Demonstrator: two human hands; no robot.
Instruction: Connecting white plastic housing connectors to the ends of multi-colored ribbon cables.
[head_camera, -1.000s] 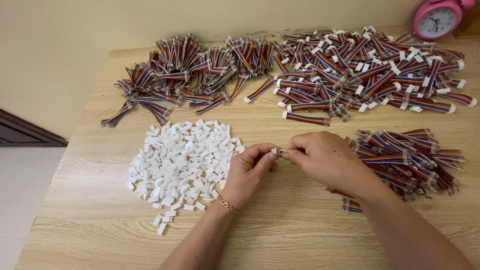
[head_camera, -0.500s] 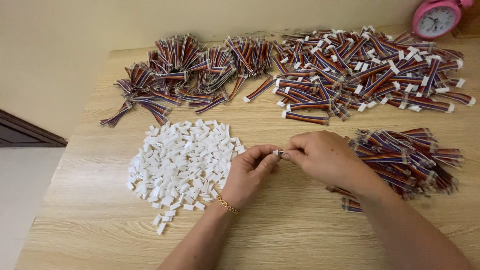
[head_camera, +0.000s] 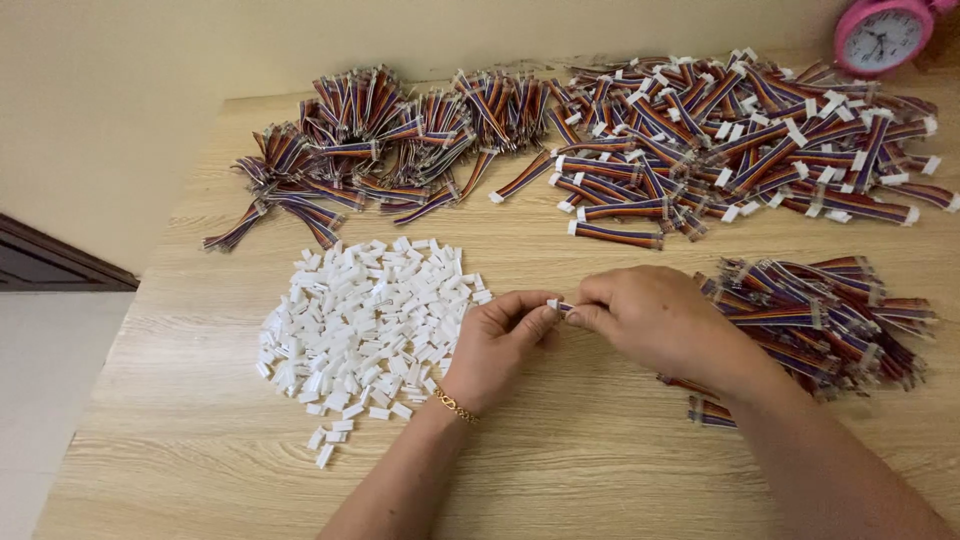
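Note:
My left hand (head_camera: 500, 345) pinches a small white plastic connector (head_camera: 552, 304) between thumb and fingers at the middle of the wooden table (head_camera: 560, 470). My right hand (head_camera: 660, 322) meets it from the right, gripping the end of a short multicoloured ribbon cable that is mostly hidden under the palm. Both hands touch at the fingertips. A heap of loose white connectors (head_camera: 370, 315) lies just left of my left hand. A bundle of ribbon cables (head_camera: 830, 315) lies right of my right hand.
A large pile of cables with white connectors fitted (head_camera: 740, 140) covers the far right. Cables without connectors (head_camera: 370, 150) lie at the far left. A pink alarm clock (head_camera: 880, 35) stands at the back right corner. The table's left edge drops to a tiled floor.
The hands have stayed together at the same spot; the fingers have shifted slightly around the connector and the cable end.

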